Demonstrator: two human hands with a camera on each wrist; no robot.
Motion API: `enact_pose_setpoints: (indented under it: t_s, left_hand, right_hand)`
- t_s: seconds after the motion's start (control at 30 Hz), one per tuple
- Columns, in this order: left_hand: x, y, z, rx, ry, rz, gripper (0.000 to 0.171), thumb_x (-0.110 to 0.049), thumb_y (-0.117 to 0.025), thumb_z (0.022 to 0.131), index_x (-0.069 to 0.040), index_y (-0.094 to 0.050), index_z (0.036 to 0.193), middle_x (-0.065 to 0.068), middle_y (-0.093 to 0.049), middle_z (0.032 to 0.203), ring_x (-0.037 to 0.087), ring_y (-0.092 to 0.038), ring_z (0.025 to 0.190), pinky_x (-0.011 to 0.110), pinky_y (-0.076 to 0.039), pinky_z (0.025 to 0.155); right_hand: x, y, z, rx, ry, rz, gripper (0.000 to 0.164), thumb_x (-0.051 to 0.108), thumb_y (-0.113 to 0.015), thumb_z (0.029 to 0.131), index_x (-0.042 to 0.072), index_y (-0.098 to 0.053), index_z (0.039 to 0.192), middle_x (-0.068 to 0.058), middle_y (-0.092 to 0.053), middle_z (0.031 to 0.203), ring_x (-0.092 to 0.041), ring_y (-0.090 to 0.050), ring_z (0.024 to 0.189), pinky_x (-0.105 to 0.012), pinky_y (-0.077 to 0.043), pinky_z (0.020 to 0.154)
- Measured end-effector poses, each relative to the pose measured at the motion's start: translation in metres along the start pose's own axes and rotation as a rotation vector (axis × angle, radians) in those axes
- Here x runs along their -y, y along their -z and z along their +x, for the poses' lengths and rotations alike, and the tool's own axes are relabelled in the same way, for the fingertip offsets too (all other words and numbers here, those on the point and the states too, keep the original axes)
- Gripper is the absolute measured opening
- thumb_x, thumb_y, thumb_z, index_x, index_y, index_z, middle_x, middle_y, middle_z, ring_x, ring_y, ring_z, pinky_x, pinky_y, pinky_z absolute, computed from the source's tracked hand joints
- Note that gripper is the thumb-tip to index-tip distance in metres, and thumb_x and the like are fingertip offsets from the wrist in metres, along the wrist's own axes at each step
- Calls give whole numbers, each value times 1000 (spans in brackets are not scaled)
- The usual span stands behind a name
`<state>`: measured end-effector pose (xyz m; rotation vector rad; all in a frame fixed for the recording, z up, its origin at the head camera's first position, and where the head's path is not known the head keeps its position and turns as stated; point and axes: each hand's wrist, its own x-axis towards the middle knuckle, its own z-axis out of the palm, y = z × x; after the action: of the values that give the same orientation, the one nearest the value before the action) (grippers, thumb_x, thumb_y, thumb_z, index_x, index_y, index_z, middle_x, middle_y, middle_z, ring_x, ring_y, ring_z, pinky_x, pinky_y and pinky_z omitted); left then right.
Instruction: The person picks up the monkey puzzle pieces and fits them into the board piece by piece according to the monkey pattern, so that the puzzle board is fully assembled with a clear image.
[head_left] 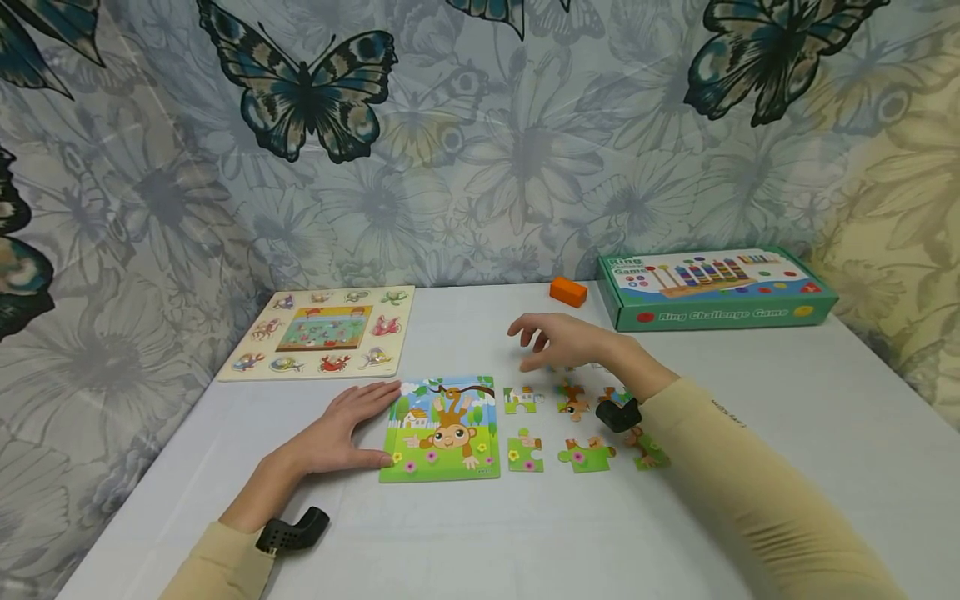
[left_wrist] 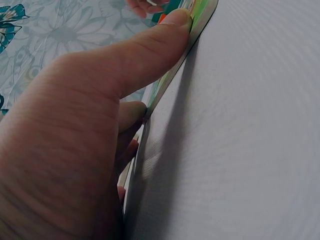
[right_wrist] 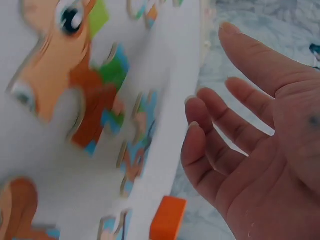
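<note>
A square monkey puzzle board [head_left: 450,446] lies on the white table, its picture face up. My left hand [head_left: 337,429] rests along its left side, fingers at the upper corner; in the left wrist view the thumb [left_wrist: 150,50] touches the board's edge. Over the loose puzzle pieces my right hand [head_left: 564,340] hovers with relaxed, slightly bent fingers and nothing in them. Among these pieces are a green flowered one [head_left: 587,458], a corner one [head_left: 525,457] and one with a house [head_left: 519,400]. The right wrist view shows a monkey-face piece [right_wrist: 55,60] up close. My forearm covers part of the pieces.
At the back left lies a sea-animal puzzle board [head_left: 251,342]. A green Ring Challenge Game box [head_left: 720,315] stands at the back right, with an orange block [head_left: 567,292] left of it. A butterfly-patterned cloth [head_left: 525,167] hangs behind the table.
</note>
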<state>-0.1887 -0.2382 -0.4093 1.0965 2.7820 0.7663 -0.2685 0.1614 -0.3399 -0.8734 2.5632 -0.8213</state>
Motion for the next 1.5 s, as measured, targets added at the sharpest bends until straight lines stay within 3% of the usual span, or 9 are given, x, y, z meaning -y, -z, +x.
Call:
enact_pose_setpoints:
  t_s: [0.07,0.27,0.43,0.7,1.0,1.4,1.5]
  left_hand:
    - [0,0,0,-1,-2,-1,95,-49,-80,81,-2,-41,154,13,-37,160,41,-28,146,64,-12,115]
    - [0,-1,1,1,-6,3,95,-49,-80,81,-2,-41,154,12,-36,160,41,-28,146,64,-12,115]
    - [-1,0,1,9,3,-2,96,-49,-80,81,-2,-41,154,12,-36,160,40,-27,147,63,-11,115]
    - [-2,0,2,16,18,-2,95,-49,-80,81,-3,-40,154,11,-35,160,40,-26,147,62,-10,116]
    - [1,1,1,10,11,-12,96,-49,-80,80,-3,-40,155,11,-35,161,40,-26,147,62,-10,116]
    - [0,2,1,25,33,-8,98,-49,-82,79,-5,-39,156,8,-33,162,37,-24,148,59,-8,118]
    - [1,1,1,26,32,-7,98,-49,-82,79,-5,-39,156,8,-33,162,37,-24,148,59,-8,118]
  right_hand:
    - [-8,2,-3,-7,-14,1,56,21,-76,93,5,-53,141,-16,-60,123,-28,-63,109,-37,-54,83]
    - [-27,10,-10,12,-59,83,53,14,-75,93,1,-51,139,-19,-57,120,-26,-66,92,-38,-55,69]
    - [-38,14,-16,26,-75,76,51,13,-76,92,-1,-53,136,-18,-57,117,-25,-64,87,-37,-52,62]
    - [-45,17,-20,33,-102,39,46,14,-76,92,-3,-57,130,-16,-58,114,-25,-59,89,-36,-53,65]
    - [-46,17,-18,47,-116,-28,36,14,-78,91,-1,-64,120,-7,-63,105,-22,-56,92,-38,-48,86]
    - [-49,14,-16,2,-79,-7,25,6,-76,91,1,-60,109,-8,-61,99,-22,-54,85,-37,-48,77]
    - [-48,15,-18,-8,-65,24,19,5,-73,93,2,-61,107,-7,-62,96,-21,-56,80,-34,-50,67]
